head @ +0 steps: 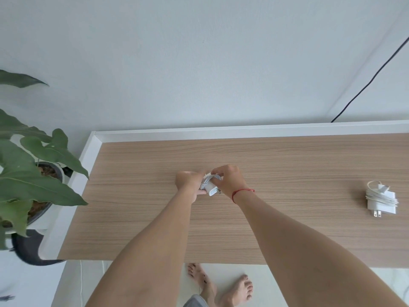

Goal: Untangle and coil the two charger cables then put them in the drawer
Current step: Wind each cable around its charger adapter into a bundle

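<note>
Both hands meet over the middle of the wooden surface [287,229], and between them sits a small white charger [210,187] with its cable [212,177] wound round the body. The left hand [190,185] has its grip curled round the far-left side of the block, fingers tucked under it; that looks like the anchor, holding the block steady just above the surface so the wraps can't slip. The right hand [230,180], red string bracelet [243,192] at the wrist, comes over the top with its grip pressed together, fingertips pinching the cable loops at the far end. My read is that it's tucking or snugging the last turn.

The block's long axis runs far-left to near-right, with its bare end and a small greyish tip aimed near-right, toward the right wrist. The wraps cross that axis, so the coil goes round the body's waist rather than along its length.

Well off to the right lies the second charger [381,201], flat on the surface and apart from the hands, parked out of the working area. Its long axis runs far to near, prongs pointing at the near edge, cable bands lying across it left to right, a connector poking out at the far end.

No drawer shows in this view, so stowing both looks like the step left to do
</note>
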{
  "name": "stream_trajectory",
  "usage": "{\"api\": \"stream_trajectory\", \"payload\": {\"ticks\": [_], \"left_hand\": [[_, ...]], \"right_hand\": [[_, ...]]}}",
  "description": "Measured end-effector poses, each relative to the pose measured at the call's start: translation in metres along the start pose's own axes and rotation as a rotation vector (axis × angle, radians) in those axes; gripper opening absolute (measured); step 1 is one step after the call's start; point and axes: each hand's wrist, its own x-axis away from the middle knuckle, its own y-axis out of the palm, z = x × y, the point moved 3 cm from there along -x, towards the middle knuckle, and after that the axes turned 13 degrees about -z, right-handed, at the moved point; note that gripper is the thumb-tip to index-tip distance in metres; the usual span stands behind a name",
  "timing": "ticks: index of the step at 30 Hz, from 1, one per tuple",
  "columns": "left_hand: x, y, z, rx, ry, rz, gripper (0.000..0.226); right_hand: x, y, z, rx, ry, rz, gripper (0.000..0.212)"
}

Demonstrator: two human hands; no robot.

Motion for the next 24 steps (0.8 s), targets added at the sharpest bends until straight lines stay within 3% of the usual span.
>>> {"api": "stream_trajectory", "payload": {"ticks": [5,8,14,24], "left_hand": [[0.006,-0.001,-0.014,0.023,-0.059,0.045,0.032],[0.008,0.002,-0.021,0.043,-0.13,-0.038,0.045],[0.014,0.022,-0.005,-0.05,-0.048,-0.082,0.038],[0.053,0.171,-0.002,-0.368,0.109,-0.273,0.038]], "right_hand": [[0.009,0.005,0.004,-0.132,0.097,0.048,0.02],[0.013,0.009,0.007,-0.222,0.134,0.063,0.018],[0.03,-0.007,0.012,-0.327,0.168,0.133,0.017],[0.123,-0.096,0.097,-0.403,0.306,0.436,0.016]]}}
